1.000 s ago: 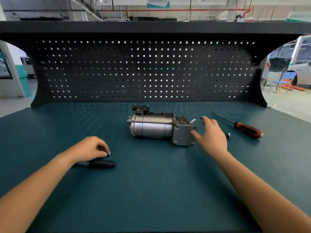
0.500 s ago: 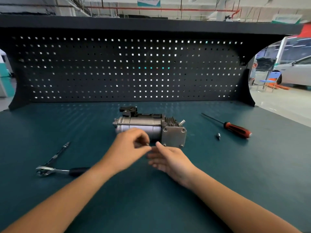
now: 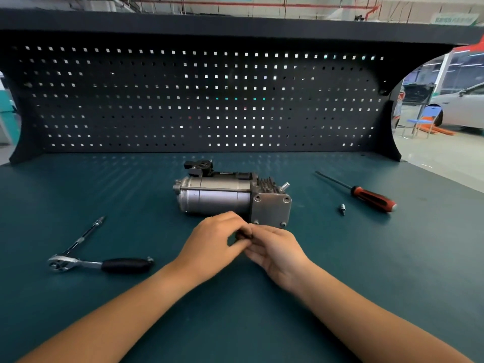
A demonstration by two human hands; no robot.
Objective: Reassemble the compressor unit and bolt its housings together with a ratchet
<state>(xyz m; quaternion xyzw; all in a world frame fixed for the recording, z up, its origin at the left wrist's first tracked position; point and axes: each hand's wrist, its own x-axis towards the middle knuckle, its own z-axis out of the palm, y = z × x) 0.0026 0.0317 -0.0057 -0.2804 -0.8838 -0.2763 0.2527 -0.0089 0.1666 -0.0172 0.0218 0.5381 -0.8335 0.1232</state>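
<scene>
The silver compressor unit [image 3: 217, 197] lies on its side mid-bench, its square end plate [image 3: 272, 208] facing me with bolts at the corners. Just in front of it my two hands meet. My left hand [image 3: 212, 244] has its fingers curled and pinches a small dark part [image 3: 241, 235] between thumb and fingertips. My right hand [image 3: 277, 250] lies beside it with fingers fairly straight, their tips touching my left hand; most of the part is hidden. The ratchet [image 3: 99, 264], with a black handle, lies at the left, untouched.
A thin extension bar [image 3: 83, 237] lies by the ratchet head. A red-handled screwdriver [image 3: 372, 199] and a small silver bit [image 3: 342, 208] lie right of the compressor. The black pegboard [image 3: 209, 100] walls off the back of the green bench mat [image 3: 235, 310].
My left hand left the ratchet handle and carried a small part to the middle. My right hand drew back from the end plate to meet it; the hands now touch.
</scene>
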